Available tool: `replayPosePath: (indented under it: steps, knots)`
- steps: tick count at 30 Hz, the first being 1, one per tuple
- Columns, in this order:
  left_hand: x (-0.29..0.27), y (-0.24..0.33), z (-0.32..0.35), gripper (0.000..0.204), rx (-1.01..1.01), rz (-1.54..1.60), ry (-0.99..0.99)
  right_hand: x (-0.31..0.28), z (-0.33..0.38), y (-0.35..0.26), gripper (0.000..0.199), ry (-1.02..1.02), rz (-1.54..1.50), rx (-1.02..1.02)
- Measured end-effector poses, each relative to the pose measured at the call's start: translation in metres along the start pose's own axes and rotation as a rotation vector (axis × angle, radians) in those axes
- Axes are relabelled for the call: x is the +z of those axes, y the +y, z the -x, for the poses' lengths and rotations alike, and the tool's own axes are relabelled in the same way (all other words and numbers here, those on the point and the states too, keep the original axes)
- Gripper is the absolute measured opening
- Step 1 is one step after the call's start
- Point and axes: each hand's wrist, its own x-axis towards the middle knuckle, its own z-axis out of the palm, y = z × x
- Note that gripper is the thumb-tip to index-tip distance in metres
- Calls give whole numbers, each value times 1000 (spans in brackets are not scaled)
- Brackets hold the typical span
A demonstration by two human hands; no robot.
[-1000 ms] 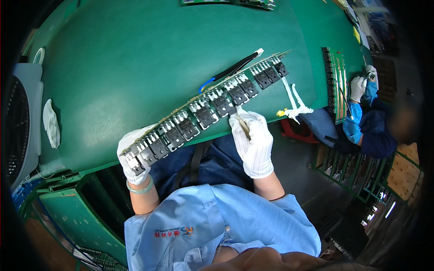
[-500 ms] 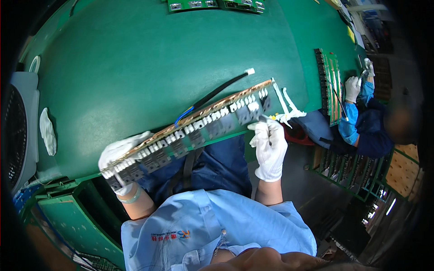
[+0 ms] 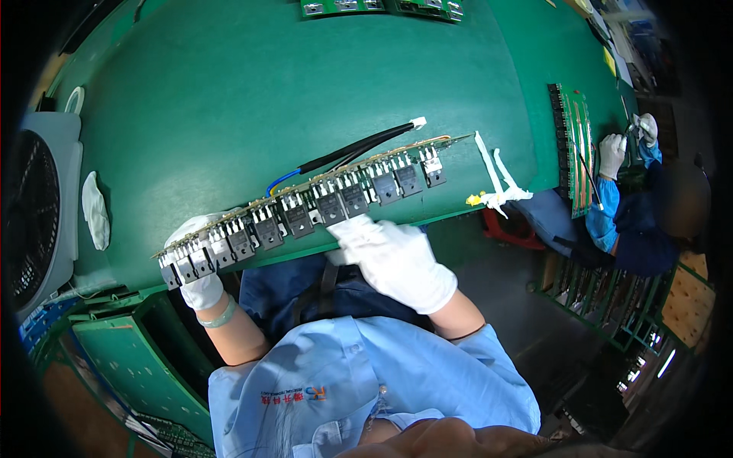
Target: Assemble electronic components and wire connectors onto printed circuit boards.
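Observation:
A long circuit board [image 3: 362, 165] is tilted on edge at the front of the green table, sloping up to the right. Along its near side runs a row of black power transistors [image 3: 330, 208] with bright metal legs. My left hand [image 3: 203, 292], in a white glove, grips the board's left end, its fingers partly behind it. My gloved right hand [image 3: 399, 262] is at the transistors near the middle of the row; its fingers are smeared by motion, and whether they hold anything is hidden. A black-sleeved cable [image 3: 355, 146] with blue and yellow wires and a white plug extends behind the board.
White strips [image 3: 500, 191] lie past the board's right end. A white glove-like cloth [image 3: 95, 211] and a fan [image 3: 47, 206] are at left. More boards [image 3: 343, 7] lie at the far edge. At right, a co-worker's gloved hand [image 3: 612, 155] is beside another board [image 3: 576, 145].
My right hand has moved left from the board's right end to the middle of the row. The board has tipped so the transistors' faces show more. My left hand keeps its grip.

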Motion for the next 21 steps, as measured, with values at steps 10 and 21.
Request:
replayPosePath:
  steps: [10,21]
  knots:
    - [-24,-23,5,28,310,-1715,-117,-11,32,25,30,463,-239,418]
    - [75,72,-19,33,-412,226,471,18,28,-30,35,183,-834,379]
